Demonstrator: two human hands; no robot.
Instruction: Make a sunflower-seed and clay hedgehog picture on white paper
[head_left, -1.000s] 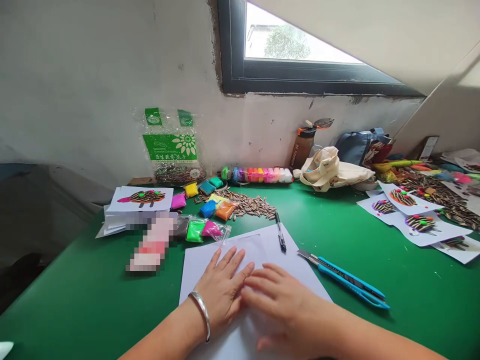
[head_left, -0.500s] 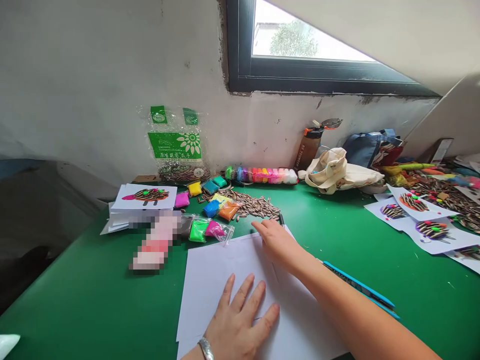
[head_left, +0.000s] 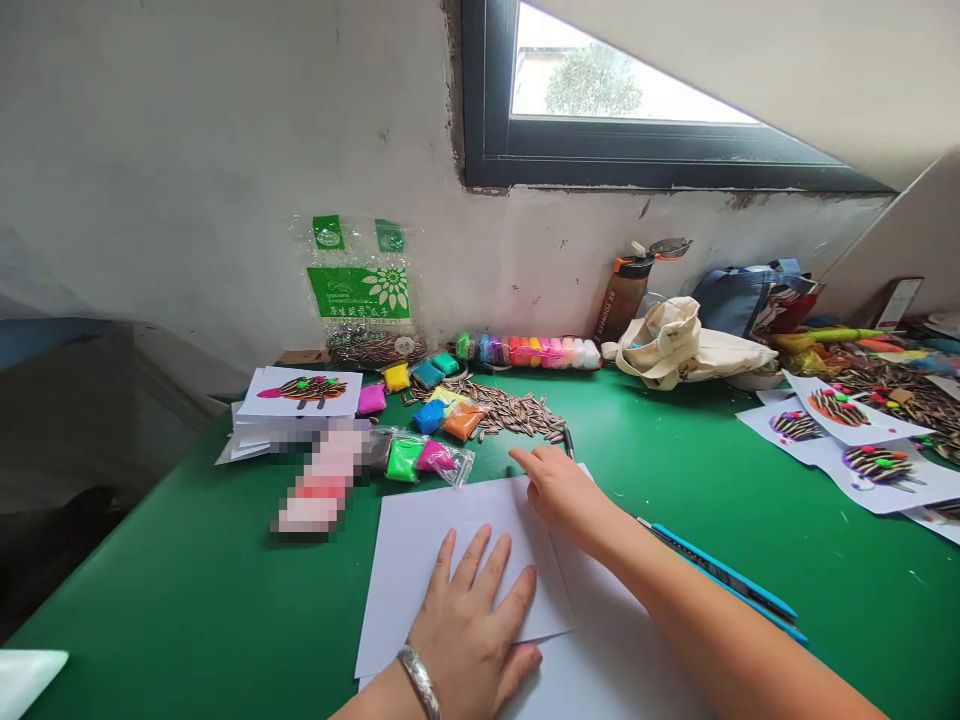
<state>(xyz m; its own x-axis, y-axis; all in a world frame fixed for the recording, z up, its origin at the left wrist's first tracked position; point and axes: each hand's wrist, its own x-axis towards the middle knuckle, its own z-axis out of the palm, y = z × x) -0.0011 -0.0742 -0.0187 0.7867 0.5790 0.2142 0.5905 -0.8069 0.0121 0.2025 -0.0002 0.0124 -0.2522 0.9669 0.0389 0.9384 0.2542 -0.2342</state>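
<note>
My left hand (head_left: 472, 620), with a silver bangle at the wrist, lies flat with spread fingers on a white card-sized sheet (head_left: 551, 605). That sheet rests on larger white paper (head_left: 397, 540), and its lower right corner shows beside my thumb. At the far edge of the paper is my right hand (head_left: 559, 490), index finger stretched out to the left and the other fingers partly hidden beneath it. Just beyond it a black pen (head_left: 568, 442) shows in part. A blue utility knife (head_left: 727, 580) lies right of the paper, partly behind my right forearm.
Bagged coloured clay (head_left: 405, 460) and loose sunflower seeds (head_left: 517, 410) lie beyond the paper. A stack of cards (head_left: 300, 392) stands left, decorated cards (head_left: 874, 465) lie right. Along the wall are a seed bag (head_left: 360, 300), clay tubes (head_left: 532, 351), a bottle (head_left: 624, 300) and a cloth bag (head_left: 667, 345).
My hands have come apart: the right moved forward to the paper's far edge beside the pen, the left moved back, then slightly forward, staying flat. The smaller sheet's corner now shows.
</note>
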